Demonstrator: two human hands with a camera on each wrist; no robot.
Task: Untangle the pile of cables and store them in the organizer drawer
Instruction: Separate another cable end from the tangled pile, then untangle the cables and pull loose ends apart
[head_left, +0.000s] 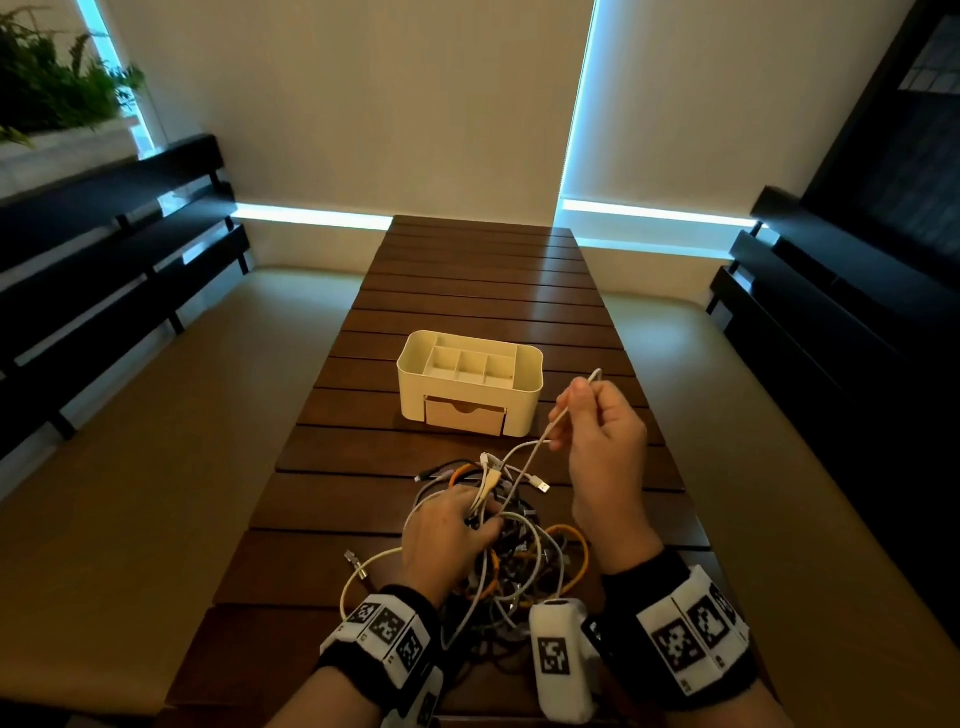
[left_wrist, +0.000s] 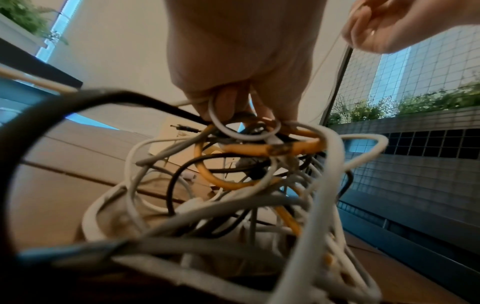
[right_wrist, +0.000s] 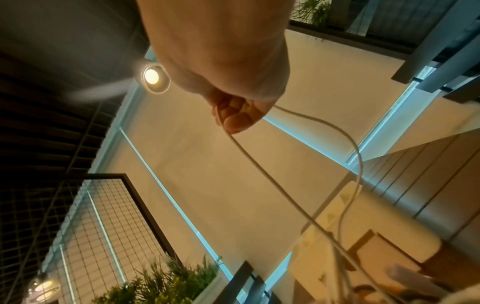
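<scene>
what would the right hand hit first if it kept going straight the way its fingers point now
Probably nothing soon. The right hand is raised, pinching the white cable; its fingers aim up and away, seemingly passing above the right end of the organizer, though depth is hard to judge.

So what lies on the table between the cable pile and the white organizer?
In the head view, bare brown slatted table; only the thin white cable crosses above it.

In front of me a dark brown slatted wooden table (head_left: 467, 291) carries a cream plastic organizer box (head_left: 470, 382) with a small front drawer at its middle, and nearer me a tangled pile of white, orange and black cables (head_left: 511, 551).
</scene>
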